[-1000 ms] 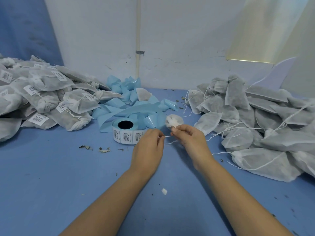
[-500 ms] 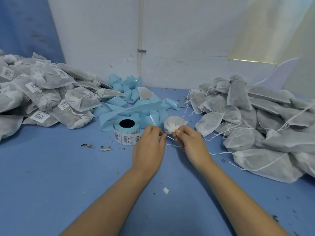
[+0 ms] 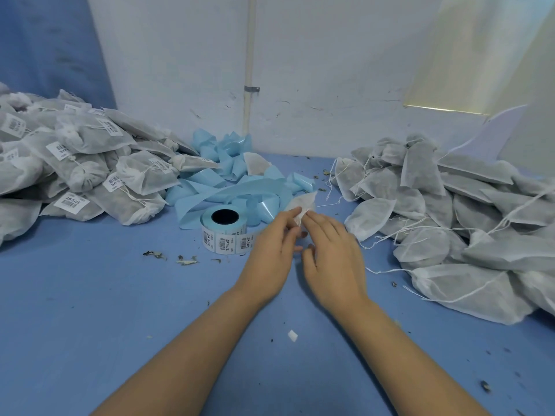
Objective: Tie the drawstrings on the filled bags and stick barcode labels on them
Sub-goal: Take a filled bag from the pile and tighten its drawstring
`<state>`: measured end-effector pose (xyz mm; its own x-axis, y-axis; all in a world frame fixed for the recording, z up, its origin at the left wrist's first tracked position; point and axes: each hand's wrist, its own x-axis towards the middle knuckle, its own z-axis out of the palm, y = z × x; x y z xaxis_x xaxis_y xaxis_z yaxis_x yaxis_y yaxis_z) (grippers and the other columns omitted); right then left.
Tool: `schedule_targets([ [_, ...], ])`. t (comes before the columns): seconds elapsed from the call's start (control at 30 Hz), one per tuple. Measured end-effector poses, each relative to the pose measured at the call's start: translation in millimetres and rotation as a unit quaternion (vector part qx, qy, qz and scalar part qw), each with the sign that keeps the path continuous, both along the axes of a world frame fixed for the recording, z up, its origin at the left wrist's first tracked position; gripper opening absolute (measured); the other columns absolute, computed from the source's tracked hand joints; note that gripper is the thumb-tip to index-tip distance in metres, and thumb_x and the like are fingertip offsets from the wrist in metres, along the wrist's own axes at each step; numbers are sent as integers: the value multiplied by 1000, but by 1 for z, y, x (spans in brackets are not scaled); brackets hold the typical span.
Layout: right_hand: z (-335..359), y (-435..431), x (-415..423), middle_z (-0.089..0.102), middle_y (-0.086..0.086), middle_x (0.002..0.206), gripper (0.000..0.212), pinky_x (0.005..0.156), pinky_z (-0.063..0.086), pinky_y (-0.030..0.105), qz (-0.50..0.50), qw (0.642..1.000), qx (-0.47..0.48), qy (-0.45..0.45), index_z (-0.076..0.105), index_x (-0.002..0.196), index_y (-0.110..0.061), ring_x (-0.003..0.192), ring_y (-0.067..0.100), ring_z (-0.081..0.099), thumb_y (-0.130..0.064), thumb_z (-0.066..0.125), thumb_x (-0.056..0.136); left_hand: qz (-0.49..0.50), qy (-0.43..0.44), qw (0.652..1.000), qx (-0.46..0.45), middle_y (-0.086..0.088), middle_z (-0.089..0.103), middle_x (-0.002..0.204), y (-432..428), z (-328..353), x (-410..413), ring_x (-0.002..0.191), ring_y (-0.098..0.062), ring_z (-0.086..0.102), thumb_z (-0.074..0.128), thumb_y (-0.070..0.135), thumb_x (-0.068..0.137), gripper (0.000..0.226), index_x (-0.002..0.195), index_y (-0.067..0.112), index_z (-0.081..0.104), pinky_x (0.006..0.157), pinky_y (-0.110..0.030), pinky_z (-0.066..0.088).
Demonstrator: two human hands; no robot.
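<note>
Mid-table (image 3: 90, 295), just right of the label roll (image 3: 223, 232), the left hand (image 3: 270, 247) and right hand (image 3: 333, 256) each pinch the neck of a small white bag (image 3: 304, 202), probably cinching its drawstring. Untied bags (image 3: 450, 205) wait right, labelled bags (image 3: 78, 163) left.

Small bag (image 3: 301, 202): lower part and drawstring hidden behind the left hand (image 3: 270, 250) and right hand (image 3: 333, 253); whether either hand pinches it cannot be told. Label roll (image 3: 223, 232): right end blurred and covered by the left hand, barcode print too small to read. Labelled pile (image 3: 75, 163) cut off by the left edge, unlabelled pile (image 3: 465, 220) by the right edge, both forearms by the bottom edge.
</note>
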<state>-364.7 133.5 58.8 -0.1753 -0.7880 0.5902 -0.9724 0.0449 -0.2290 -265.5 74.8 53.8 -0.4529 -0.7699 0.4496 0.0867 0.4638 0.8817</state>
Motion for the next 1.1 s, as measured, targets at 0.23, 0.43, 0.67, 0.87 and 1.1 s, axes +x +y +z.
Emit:
schedule_targets([
  [0.23,-6,-4,3,56,1,136,43,101,39,31,22,994,-92,-63,60,128,-9,121,25,54,-7,52,85,11,4,1000,-3,13,63,97,-3,-3,-2,88,4,61,43,11,100,14,97,19,53,76,-12,47],
  [0.43,-9,-6,-8,65,-14,96,23,83,30,4,11,958,-143,-248,72,110,-21,95,17,52,-13,60,92,-14,-92,996,-16,10,61,83,-2,-10,-2,73,9,59,44,19,100,15,87,23,50,68,-18,43],
  [0.67,-5,-6,-11,69,-23,84,26,83,45,18,24,890,-166,-424,70,84,-40,92,7,62,-14,69,85,-8,-110,994,11,1,66,78,-3,-12,-2,73,-6,63,43,24,99,15,87,21,51,70,-28,47],
  [0.87,-4,-8,-15,73,-20,81,18,75,45,9,50,857,-146,-492,74,79,-32,86,2,66,-15,73,82,14,-20,996,81,11,63,88,-4,-6,-3,51,-14,63,36,21,103,18,86,24,43,50,-20,44],
  [1.1,-5,-6,-10,72,-20,84,13,83,41,14,77,916,-106,-378,76,82,-32,96,7,57,-19,73,81,47,23,993,105,8,62,79,-4,-4,1,45,-16,61,35,23,103,15,90,23,41,43,-19,39],
])
